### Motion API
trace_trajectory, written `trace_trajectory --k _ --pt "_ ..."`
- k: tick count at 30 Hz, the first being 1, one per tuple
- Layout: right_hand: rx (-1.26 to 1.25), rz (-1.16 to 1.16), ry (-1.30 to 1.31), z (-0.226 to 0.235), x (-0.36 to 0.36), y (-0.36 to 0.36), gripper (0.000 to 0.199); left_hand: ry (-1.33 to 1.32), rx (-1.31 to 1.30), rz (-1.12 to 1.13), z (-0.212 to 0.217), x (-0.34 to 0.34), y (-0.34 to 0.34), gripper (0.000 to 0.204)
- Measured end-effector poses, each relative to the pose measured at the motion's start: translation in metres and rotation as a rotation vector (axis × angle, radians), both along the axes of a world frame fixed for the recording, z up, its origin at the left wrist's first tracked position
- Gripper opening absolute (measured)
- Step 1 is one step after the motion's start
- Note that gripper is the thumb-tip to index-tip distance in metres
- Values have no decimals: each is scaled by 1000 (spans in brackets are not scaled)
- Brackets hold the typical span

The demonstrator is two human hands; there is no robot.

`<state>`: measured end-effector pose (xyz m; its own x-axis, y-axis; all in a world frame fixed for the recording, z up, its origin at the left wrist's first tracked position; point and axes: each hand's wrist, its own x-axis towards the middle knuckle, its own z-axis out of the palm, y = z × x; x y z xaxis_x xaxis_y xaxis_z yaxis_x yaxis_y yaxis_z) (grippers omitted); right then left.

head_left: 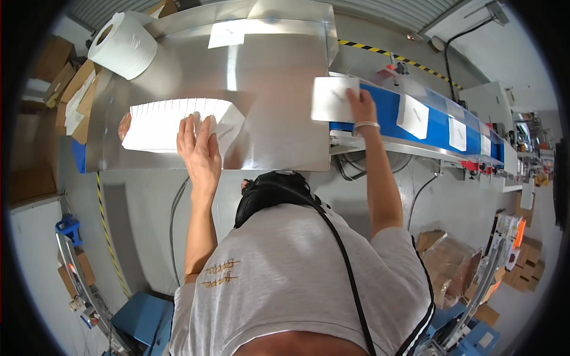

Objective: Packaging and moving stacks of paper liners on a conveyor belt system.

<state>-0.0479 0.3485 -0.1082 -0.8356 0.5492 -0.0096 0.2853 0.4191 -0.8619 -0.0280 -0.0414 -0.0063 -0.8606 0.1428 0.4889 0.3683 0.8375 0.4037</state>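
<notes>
Spreading over the right-hand part of a row of white packets (pixel 157 124), the left hand (pixel 200 145) is partly open, its fingers a little bent and apart and their tips resting on the row. Whether it grips any one packet, I cannot tell. The row lies on the stainless-steel table (pixel 276 113), near its front edge; the packets stand packed side by side, and the one at the right end leans, its broad face turned to the right. A speckled reddish-brown object (pixel 124 126) sits at the row's left end.

The right hand (pixel 359 107), with a pale bracelet (pixel 366 124) at the wrist, is closed on the right edge of a square white packet (pixel 331 101) — fingers above, the rest of the grip hidden. That packet is held flat where the table meets the blue conveyor belt (pixel 386 110), covering part of the seam; whether it touches the belt is unclear. Farther along the belt three more flat packets (pixel 412 117) lie spaced apart, beside a clear guard (pixel 436 102) on the far side.

At the back of the table lies a white sheet (pixel 227 34), and a large white cylinder (pixel 123 47) stands tilted in view at the far left corner — near some opened cardboard boxes (pixel 76 98). Yellow-and-black tape (pixel 415 64) runs behind the conveyor.
</notes>
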Motion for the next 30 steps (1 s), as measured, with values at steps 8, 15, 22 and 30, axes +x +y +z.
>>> trace_trajectory --k 8,15,22,30 --pt "787 111 30 52 12 -14 51 20 -4 8 -2 3 1 33" --pt "-121 1063 167 71 -32 -182 50 -17 -34 -83 3 2 1 31" --pt "-558 773 -87 50 -17 -160 39 -52 23 8 0 -7 -16 44" --pt "310 -62 -90 13 17 30 36 7 22 5 -3 -13 -21 34"
